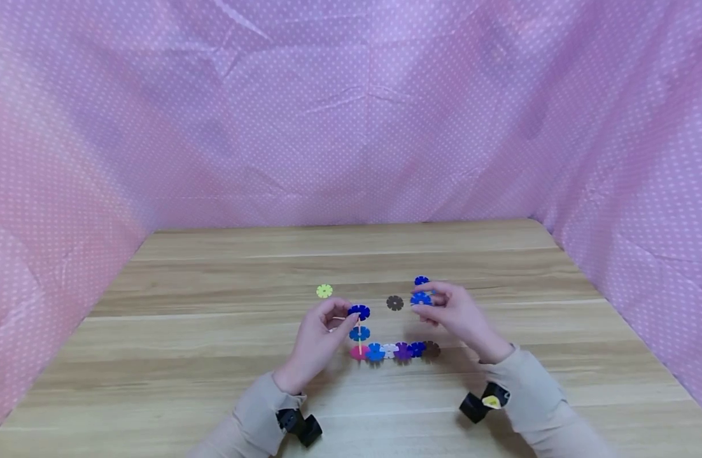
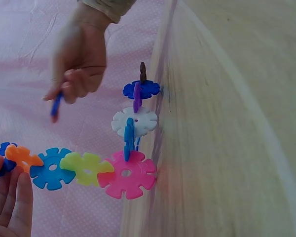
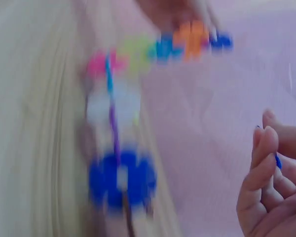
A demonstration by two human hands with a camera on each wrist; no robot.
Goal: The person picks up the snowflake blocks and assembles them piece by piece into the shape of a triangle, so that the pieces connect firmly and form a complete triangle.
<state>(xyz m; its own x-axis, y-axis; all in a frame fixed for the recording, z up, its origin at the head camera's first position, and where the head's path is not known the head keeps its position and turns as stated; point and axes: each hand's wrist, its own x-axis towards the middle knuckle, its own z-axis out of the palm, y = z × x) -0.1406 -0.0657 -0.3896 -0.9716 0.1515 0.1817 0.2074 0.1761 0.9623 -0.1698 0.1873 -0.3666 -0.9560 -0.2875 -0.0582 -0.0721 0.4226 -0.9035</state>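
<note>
My left hand (image 1: 322, 337) pinches a dark blue notched disc (image 1: 359, 312) at the top of an upright column of interlocked plastic snowflake discs. In the left wrist view that column runs through an orange disc (image 2: 24, 158), a blue disc (image 2: 53, 169) and a yellow-green disc (image 2: 86, 169) to a pink disc (image 2: 127, 175). From the pink one a row extends to the right along the table: light blue, white (image 1: 389, 350), purple (image 1: 403, 350), dark blue and brown (image 1: 432, 349). Beyond the row's right end, my right hand (image 1: 456, 315) pinches a loose blue disc (image 1: 421, 299), apart from the structure.
On the wooden table (image 1: 213, 356) lie a yellow-green disc (image 1: 324, 291) behind my left hand and a dark brown disc (image 1: 394, 303) between the hands. Another dark blue disc (image 1: 421, 280) shows just beyond my right fingers. Pink dotted cloth (image 1: 351, 127) surrounds the table's back and sides.
</note>
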